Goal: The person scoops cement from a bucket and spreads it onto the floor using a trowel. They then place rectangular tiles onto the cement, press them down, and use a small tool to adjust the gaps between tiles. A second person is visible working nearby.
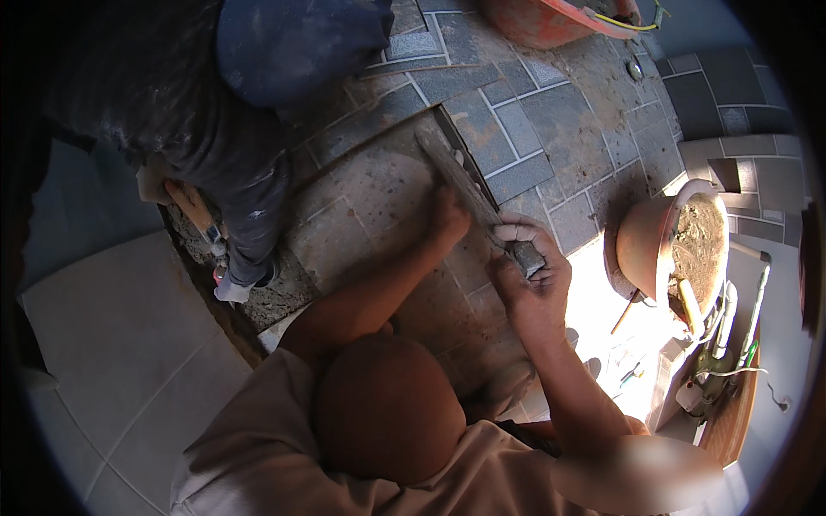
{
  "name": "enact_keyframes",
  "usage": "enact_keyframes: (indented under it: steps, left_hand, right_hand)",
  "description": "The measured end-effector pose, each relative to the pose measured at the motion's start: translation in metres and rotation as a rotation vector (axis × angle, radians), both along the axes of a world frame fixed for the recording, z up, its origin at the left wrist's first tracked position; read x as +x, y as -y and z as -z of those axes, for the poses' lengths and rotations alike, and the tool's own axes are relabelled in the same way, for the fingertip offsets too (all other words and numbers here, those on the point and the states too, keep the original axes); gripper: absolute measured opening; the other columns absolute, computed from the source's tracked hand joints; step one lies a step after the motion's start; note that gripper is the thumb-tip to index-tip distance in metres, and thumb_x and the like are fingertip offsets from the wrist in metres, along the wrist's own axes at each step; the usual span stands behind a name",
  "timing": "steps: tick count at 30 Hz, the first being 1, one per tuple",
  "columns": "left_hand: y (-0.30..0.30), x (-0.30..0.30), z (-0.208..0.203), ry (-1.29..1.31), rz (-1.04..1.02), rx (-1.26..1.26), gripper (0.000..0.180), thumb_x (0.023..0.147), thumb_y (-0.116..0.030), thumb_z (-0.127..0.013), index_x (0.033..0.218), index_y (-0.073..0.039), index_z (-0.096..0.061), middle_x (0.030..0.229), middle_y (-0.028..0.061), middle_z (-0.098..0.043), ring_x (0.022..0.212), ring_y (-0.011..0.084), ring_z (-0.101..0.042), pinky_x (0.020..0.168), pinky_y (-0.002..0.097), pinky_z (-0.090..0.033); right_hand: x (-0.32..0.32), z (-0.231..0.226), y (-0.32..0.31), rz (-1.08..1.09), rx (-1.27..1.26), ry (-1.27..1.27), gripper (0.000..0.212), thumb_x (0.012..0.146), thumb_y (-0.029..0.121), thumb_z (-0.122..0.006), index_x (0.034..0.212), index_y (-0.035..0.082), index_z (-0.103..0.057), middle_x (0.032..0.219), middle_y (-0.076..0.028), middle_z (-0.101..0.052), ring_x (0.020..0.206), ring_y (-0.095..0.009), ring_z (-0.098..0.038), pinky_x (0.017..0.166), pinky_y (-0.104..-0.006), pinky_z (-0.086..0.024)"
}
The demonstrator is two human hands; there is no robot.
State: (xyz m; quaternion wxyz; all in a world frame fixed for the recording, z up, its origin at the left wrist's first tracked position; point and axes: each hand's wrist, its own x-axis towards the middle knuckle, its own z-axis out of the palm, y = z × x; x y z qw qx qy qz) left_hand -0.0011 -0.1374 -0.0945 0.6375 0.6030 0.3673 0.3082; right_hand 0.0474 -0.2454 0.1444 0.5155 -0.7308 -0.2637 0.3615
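Observation:
My right hand is wrapped round the near end of a long, straight, mortar-smeared grey bar, whose squared-off end shows between thumb and fingers. Farther along, my left hand is closed on the same bar from its left side, with fingertips partly visible beyond it. The bar runs up and leftward along the dark edge of a recessed, dusty floor patch, beside grey patterned tiles. I cannot tell whether it rests on the floor.
At the left, a co-worker in dark clothes leans in, a light-gloved hand at a rough mortar strip. A mortar-filled bucket stands at the right, a reddish tub at the far side. Large pale tiles lie left.

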Motion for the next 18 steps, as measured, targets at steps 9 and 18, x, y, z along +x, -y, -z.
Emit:
enact_keyframes:
  steps: [9,18]
  left_hand:
    - [-0.053,-0.023,-0.034,0.022,-0.15,-0.458,0.04,0.105,-0.011,-0.067,0.138,0.01,-0.06,0.129,0.0199,-0.069,0.109,0.0252,-0.073,0.095,0.032,-0.058]
    - [-0.061,-0.005,-0.07,-0.076,0.061,-0.484,0.023,0.098,-0.013,-0.079,0.106,0.004,-0.066,0.097,0.0146,-0.074,0.08,0.0229,-0.075,0.072,0.0311,-0.062]
  right_hand:
    - [0.023,-0.074,0.076,-0.17,0.013,0.499,0.032,0.081,-0.01,-0.064,0.11,0.002,-0.07,0.125,-0.022,-0.061,0.101,-0.026,-0.065,0.092,-0.0333,-0.052]
    - [0.069,0.027,0.155,-0.301,-0.419,0.431,0.054,0.091,-0.002,-0.067,0.144,0.004,-0.053,0.116,-0.019,-0.062,0.105,-0.029,-0.065,0.09,-0.0389,-0.056]
